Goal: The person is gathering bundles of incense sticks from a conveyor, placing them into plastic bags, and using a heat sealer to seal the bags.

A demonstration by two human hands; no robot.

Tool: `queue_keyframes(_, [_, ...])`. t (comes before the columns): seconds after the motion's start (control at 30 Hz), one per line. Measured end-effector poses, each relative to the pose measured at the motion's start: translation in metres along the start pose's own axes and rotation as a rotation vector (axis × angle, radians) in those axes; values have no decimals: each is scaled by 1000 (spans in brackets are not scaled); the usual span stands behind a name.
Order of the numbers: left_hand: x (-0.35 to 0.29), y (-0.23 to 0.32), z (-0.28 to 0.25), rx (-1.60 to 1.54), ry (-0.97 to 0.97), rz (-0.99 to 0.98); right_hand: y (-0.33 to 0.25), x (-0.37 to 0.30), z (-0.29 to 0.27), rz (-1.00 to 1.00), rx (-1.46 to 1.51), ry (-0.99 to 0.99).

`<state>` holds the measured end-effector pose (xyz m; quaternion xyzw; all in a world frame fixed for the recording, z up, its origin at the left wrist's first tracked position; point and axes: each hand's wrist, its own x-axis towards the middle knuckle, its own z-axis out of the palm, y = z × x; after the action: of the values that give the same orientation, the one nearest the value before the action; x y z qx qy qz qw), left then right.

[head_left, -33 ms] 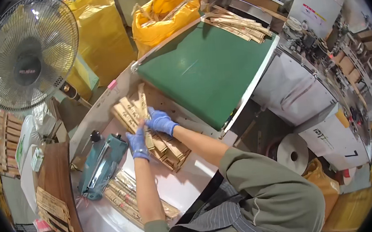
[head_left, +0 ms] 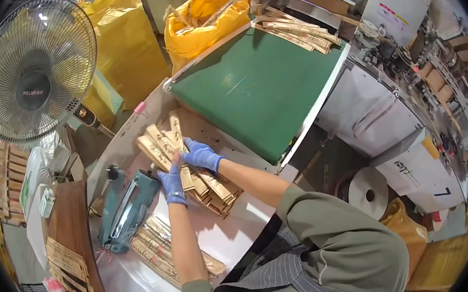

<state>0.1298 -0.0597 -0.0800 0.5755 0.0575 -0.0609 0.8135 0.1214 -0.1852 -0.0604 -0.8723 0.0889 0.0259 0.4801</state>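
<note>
Carefully, a worker's two gloved hands square up a splayed armful of slim tan packets (head_left: 156, 143) above a pale surface (head_left: 229, 241), where the sticks fan out toward eleven o'clock and a looser heap of the same kind spreads at five. The step looks best done with light, even pressure from both sides: too hard a squeeze could bow the packets or shoot one out, while tapping the ends flush would probably bring the stray at twelve o'clock into line with its neighbours.

The left hand (head_left: 173, 184) is closed partway, its thumb laid over the packets and its fingers curled from seven o'clock. The right hand (head_left: 202, 155) bears in from four o'clock, its fingers bent around the near edge of the bunch; their tips are partly hidden among the packets.

At eight o'clock from the hands stands a teal machine (head_left: 130, 210), with wrapped bundles (head_left: 152, 245) lying at seven. A green belt (head_left: 257, 90) fills the view toward one o'clock, more sticks (head_left: 301, 29) scattered at its far end.
</note>
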Motion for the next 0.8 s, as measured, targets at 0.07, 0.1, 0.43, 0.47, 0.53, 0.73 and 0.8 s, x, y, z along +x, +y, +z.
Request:
queue_keyframes(0.07, [-8,4,-32,85,86,49,-24,-11,-15,96,-52,46])
queue_keyframes(0.1, [13,-17,-51,342,154,70,16,14,-5,16,-161,344])
queue_keyframes(0.43, [-63,20,-36,-84,-128,-136,-9,-60,9,161,1281,-509])
queue_keyframes(0.47, [-75,24,-41,-176,-174,-177,-18,-72,2,322,1376,-641])
queue_keyframes(0.53, [-81,21,-66,-128,-214,-148,-42,-91,0,232,1252,-617])
queue_keyframes(0.73, [-152,119,-51,146,-417,369,-102,-141,-49,-547,927,-527])
queue_keyframes(0.8, [-158,111,-66,400,-447,457,-102,-147,-51,-751,776,-474])
